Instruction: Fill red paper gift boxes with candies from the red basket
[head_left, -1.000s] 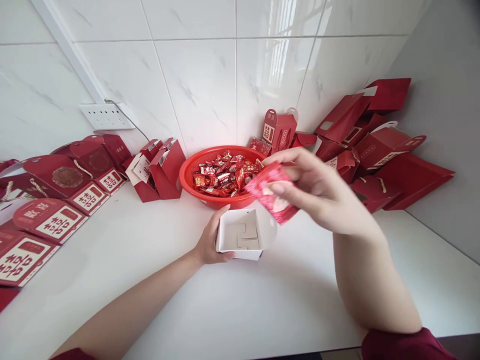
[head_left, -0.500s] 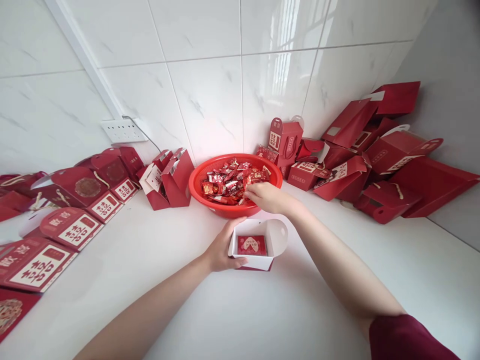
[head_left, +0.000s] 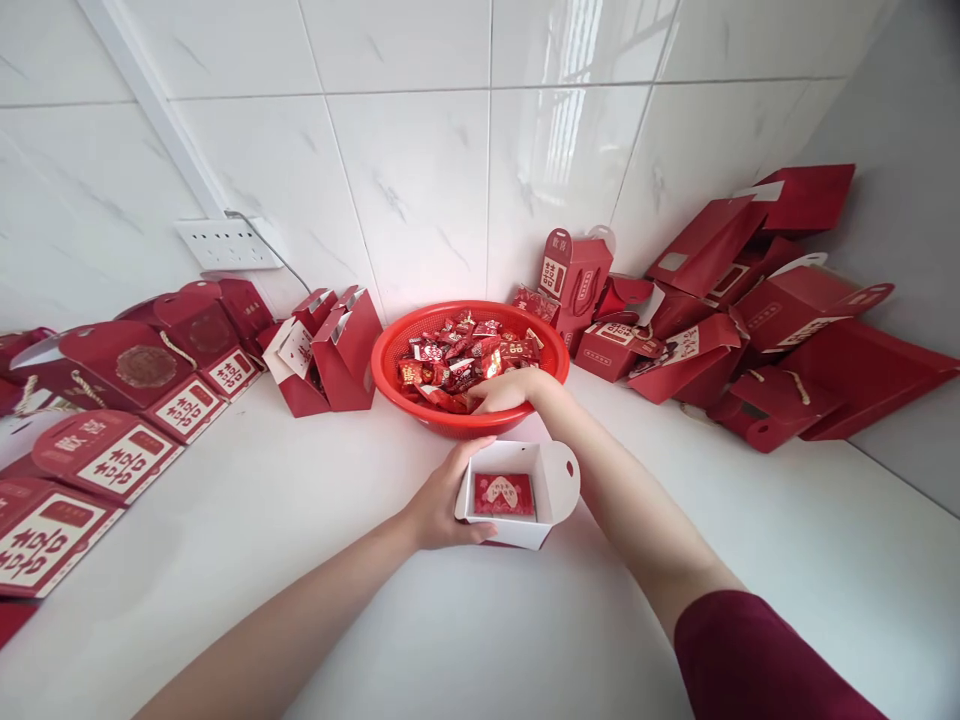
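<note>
My left hand is closed around the left side of an open gift box, its thumb across the near edge. The box has a white inside and a rounded flap standing out at its right. A flat red printed packet lies at the bottom. Behind the box sits a red plastic basket filled with wrapped candies. My right hand reaches over the basket's near rim into the candies. Its fingers are curled together, and the fingertips are hidden, so what they hold does not show.
Several red gift boxes stand in rows at the left. Two open boxes sit left of the basket. More red boxes are piled at the right against the grey panel. A socket strip with a cable is on the tiled wall.
My right hand has moved left and nearer, lower into the candies by the basket's front rim. My left hand still holds the box. The view has shifted slightly.
</note>
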